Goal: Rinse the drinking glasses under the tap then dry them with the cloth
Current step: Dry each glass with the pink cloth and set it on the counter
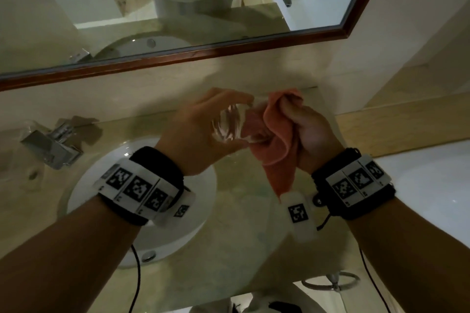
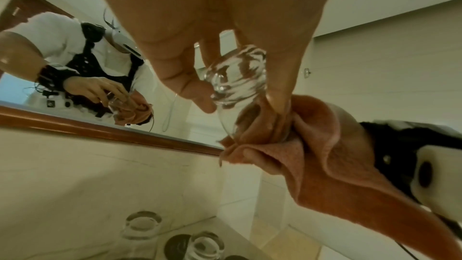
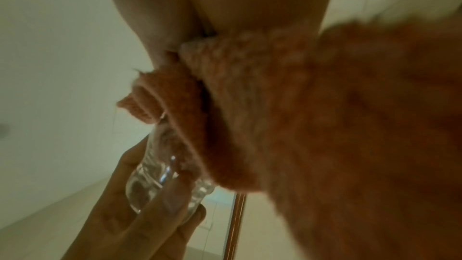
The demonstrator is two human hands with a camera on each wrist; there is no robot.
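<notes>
My left hand [image 1: 203,132] grips a clear drinking glass [image 1: 230,126] by its base, held sideways above the counter with its mouth toward the right. My right hand [image 1: 302,129] holds an orange cloth [image 1: 274,150] bunched in its fingers and pushed into the mouth of the glass. In the left wrist view the fingers curl round the glass [image 2: 235,78] and the cloth [image 2: 325,157] hangs down from it. The right wrist view has the cloth [image 3: 325,126] filling most of the picture, with the glass [image 3: 160,175] below it.
A round white sink [image 1: 142,185] lies below my left wrist, with a chrome tap [image 1: 53,145] at its left. Two more clear glasses [image 2: 142,224] stand on the counter below. A wood-framed mirror [image 1: 178,56] runs along the wall behind. A white bathtub [image 1: 432,185] is at the right.
</notes>
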